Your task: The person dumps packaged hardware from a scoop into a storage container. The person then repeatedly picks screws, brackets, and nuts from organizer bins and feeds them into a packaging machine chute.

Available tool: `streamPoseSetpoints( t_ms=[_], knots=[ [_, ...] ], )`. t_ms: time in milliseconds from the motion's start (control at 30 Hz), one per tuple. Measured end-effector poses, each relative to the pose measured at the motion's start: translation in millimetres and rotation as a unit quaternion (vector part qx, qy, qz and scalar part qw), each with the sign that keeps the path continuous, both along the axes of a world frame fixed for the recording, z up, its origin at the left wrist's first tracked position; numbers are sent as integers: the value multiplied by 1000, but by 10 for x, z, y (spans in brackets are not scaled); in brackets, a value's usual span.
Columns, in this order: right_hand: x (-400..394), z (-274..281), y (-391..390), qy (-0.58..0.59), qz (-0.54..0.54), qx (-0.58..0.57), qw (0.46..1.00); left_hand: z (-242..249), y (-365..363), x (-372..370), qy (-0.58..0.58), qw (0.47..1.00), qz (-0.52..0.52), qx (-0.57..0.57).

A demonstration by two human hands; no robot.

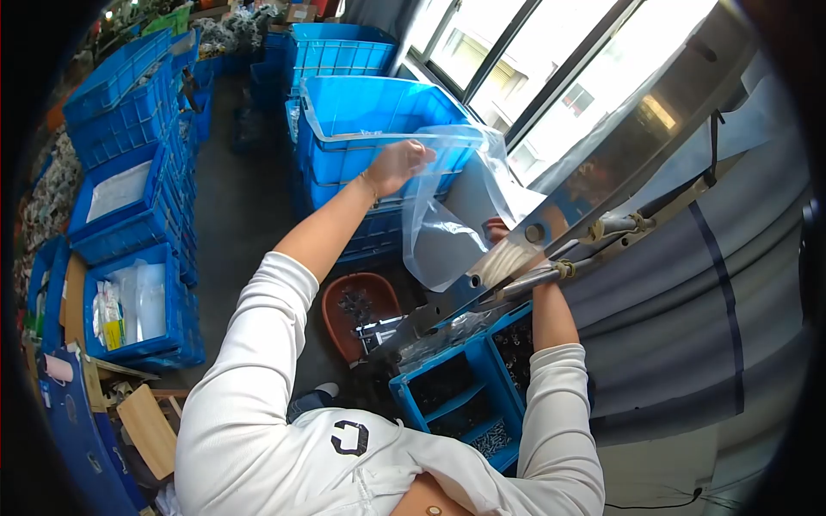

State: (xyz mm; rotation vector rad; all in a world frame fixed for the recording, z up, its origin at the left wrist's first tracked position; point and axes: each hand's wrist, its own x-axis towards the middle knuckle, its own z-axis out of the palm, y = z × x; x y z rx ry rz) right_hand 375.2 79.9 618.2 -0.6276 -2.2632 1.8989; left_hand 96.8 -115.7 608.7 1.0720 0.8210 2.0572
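My left hand is raised in front of a large blue crate, its fingers pinched on the edge of a clear plastic bag. The bag hangs down between my two arms and stretches to the right toward the window. My right hand is lower and farther right, mostly behind a metal bar. Only some fingertips show at the bag's right side, so its grip is hidden. Below the bag is a reddish-brown basin with dark parts in it.
Divided blue bins with small dark and metal parts lie below the metal bar. Stacked blue crates line the left side. A wooden stool stands at lower left. Grey curtains hang at right.
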Motion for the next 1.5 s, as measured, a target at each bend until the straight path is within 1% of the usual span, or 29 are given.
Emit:
streamPoseSetpoints(
  t_ms=[33, 100, 200, 233, 300, 333, 400, 433, 467, 500, 567, 600, 633, 667, 700, 733, 767, 800, 900, 1033, 1067, 1100, 1133, 1200, 1233, 1300, 1367, 1467, 1500],
  knots=[
    [-24, 29, 6, 0, 2, -5, 1000, 35, 3, -62, 18, 1000, -7, 3],
    [-146, 25, 17, -1, 6, -12, 1000, 57, 102, -266, -138, 977, -152, 61],
    [-398, -89, 10, 29, -7, -34, 999, 173, 116, -279, -144, 956, -244, 69],
    [-429, -117, 6, 45, 5, -97, 994, 111, 223, -264, -146, 954, -257, 48],
    [-438, -69, -135, 75, 30, -222, 972, 48, 389, -83, -132, 963, -229, -50],
    [-448, -141, -63, 42, 69, -200, 976, 5, 422, 2, -124, 964, -214, -100],
    [-451, -339, 77, -21, 145, -158, 977, -110, 380, 171, -111, 958, -230, -130],
    [-455, -440, 68, -82, 129, -72, 986, -167, 355, 256, -104, 955, -238, -146],
    [-436, -573, 141, -70, 93, -43, 992, -299, 322, 281, 50, 971, -177, -151],
    [-417, -712, 222, -59, 56, -12, 997, -513, 245, 256, 201, 961, -114, -153],
    [-229, -606, 65, -49, -61, 100, 992, -791, -69, 234, 149, 973, -112, -137],
    [-111, -746, 283, -5, -91, 3, 996, -896, -268, 227, -58, 976, -168, -124],
    [91, -1004, 690, 39, -121, -95, 987, -1084, -456, 227, -69, 978, -135, -142],
    [285, -1069, 681, 70, -161, -97, 980, -1233, -571, 263, -78, 979, -102, -160],
    [478, -1125, 662, 101, -198, -97, 970, -1259, -622, 354, -38, 971, -94, -215],
    [702, -911, 360, 110, -243, -3, 964, -1240, -676, 428, 3, 960, -83, -268],
    [939, -774, 141, 100, -269, 29, 957, -1110, -656, 588, 69, 959, -65, -267],
    [1044, -593, -94, 48, -331, 1, 943, -1118, -513, 653, 135, 950, -54, -275],
    [1363, -749, -82, 73, -280, 48, 956, -920, -13, 948, 312, 906, -44, -281],
    [1411, -784, -110, 45, -285, 119, 950, -804, 465, 1250, 458, 830, -49, -315],
    [1399, -801, -85, 38, -278, 141, 949, -1141, 718, 1139, 464, 840, -80, -270],
    [1379, -824, -45, 30, -274, 151, 949, -1382, 898, 1083, 507, 830, -20, -231],
    [1347, -856, 8, 23, -269, 161, 949, -1412, 920, 1096, 507, 836, 10, -209],
    [1256, -970, 154, 29, -240, 166, 956, -992, 800, 1263, 461, 843, -60, -271],
    [1197, -1059, 227, 43, -217, 161, 962, -1289, 1023, 1091, 537, 781, -45, -317],
    [1013, -1353, 462, 66, -163, 163, 971, -1445, 1041, 1030, 483, 822, -70, -294],
    [767, -1671, 695, 84, -103, 176, 975, -932, 775, 1258, 475, 789, -128, -369],
    [492, -1608, 572, 108, -62, 95, 988, -760, 614, 1226, 321, 845, -244, -350],
    [406, -1575, 542, 114, -49, 75, 989, -953, 655, 983, 524, 783, -249, -224]
  ],
)
